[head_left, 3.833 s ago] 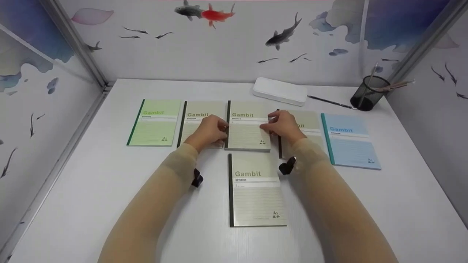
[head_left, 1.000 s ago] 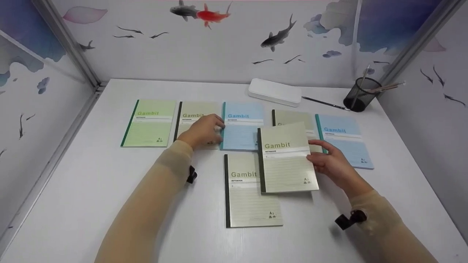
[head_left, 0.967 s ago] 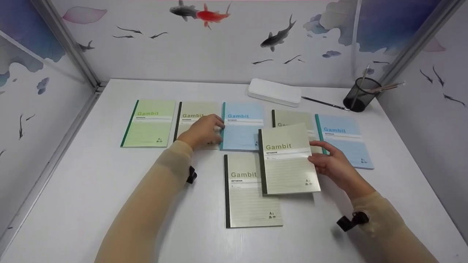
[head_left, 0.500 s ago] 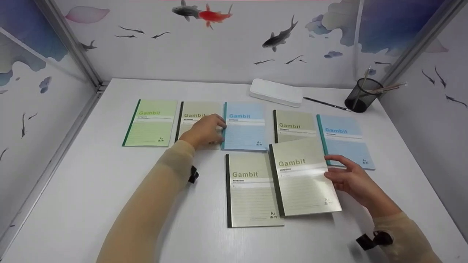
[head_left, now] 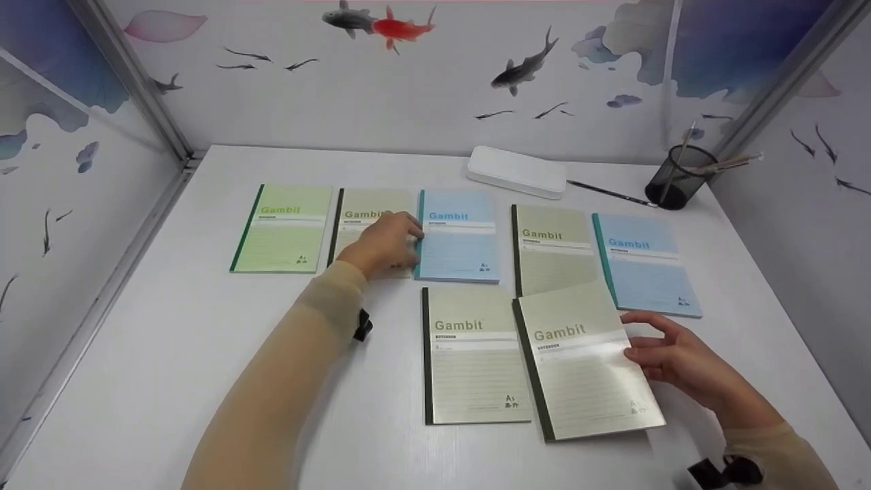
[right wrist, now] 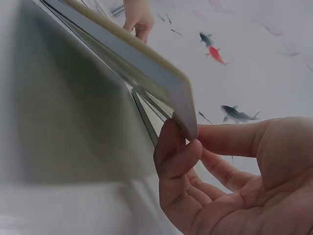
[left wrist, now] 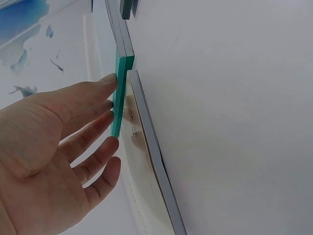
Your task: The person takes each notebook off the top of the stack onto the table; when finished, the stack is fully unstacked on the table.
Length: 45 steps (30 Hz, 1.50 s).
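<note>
In the head view my right hand [head_left: 687, 357] pinches the right edge of a beige notebook [head_left: 585, 381] between thumb and fingers. The notebook is tilted and raised; in the right wrist view its underside and page edges [right wrist: 142, 58] show above the table. My left hand [head_left: 384, 245] has its fingertips at the teal spine of a blue notebook [head_left: 459, 238] lying flat. In the left wrist view those fingers are loosely extended against the spine [left wrist: 120, 93]. A second beige notebook [head_left: 374, 204] lies partly beneath my left hand. Another beige one [head_left: 476, 381] lies left of the held notebook.
A green notebook [head_left: 282, 238] lies at the left of the row. At the right are a beige notebook [head_left: 558, 258], partly covered by the held one, and a blue notebook [head_left: 653, 286]. Behind stand a white case [head_left: 517, 170], a black pencil [head_left: 609, 192] and a mesh pen cup [head_left: 674, 187].
A beige notebook has been lifted off the middle blue one, which now shows. My right hand has carried it rightward and toward me. My left hand has stayed at the blue notebook's spine.
</note>
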Tool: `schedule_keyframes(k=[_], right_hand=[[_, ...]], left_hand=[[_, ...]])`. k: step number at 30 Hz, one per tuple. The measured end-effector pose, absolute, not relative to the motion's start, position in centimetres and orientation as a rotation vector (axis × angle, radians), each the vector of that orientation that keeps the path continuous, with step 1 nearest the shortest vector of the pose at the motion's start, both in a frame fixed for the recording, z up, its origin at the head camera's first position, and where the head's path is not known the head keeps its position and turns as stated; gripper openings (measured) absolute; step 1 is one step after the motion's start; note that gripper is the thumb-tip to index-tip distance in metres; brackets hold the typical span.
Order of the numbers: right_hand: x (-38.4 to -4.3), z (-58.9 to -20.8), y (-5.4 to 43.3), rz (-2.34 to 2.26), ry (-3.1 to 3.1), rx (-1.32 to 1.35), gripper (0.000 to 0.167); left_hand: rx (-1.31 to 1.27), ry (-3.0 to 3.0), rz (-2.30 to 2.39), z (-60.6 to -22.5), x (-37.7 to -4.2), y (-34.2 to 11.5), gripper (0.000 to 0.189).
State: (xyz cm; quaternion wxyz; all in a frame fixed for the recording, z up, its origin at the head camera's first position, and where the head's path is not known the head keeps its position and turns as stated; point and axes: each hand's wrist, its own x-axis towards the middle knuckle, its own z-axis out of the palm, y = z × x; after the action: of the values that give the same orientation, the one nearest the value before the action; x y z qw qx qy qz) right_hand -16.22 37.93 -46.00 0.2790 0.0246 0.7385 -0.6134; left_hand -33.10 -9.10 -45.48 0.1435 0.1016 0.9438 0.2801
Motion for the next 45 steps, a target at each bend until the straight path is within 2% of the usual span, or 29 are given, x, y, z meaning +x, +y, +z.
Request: schedule_keyframes(k=[7,17,26,45], right_hand=[[-15.9,-46.3,38.5,-1.572,1.969,0.041,0.045],[-15.4,-46.2,36.4,-1.272,2.218,0.178,0.059],[-14.9,-45.8,35.1,-1.109,2.353,0.204,0.057],[-14.6,-45.9,35.1,-1.102,2.352,0.185,0.054]], left_hand=[[0.293,2.724,0.811,-45.3,-32.9,-9.0,0.052],[0.279,2.717,0.815,-45.4,-32.9,-9.1,0.051],[0.274,2.721,0.811,-45.4,-32.9,-9.0,0.051],[0.302,2.718,0.807,-45.2,-32.8,-9.1,0.052]])
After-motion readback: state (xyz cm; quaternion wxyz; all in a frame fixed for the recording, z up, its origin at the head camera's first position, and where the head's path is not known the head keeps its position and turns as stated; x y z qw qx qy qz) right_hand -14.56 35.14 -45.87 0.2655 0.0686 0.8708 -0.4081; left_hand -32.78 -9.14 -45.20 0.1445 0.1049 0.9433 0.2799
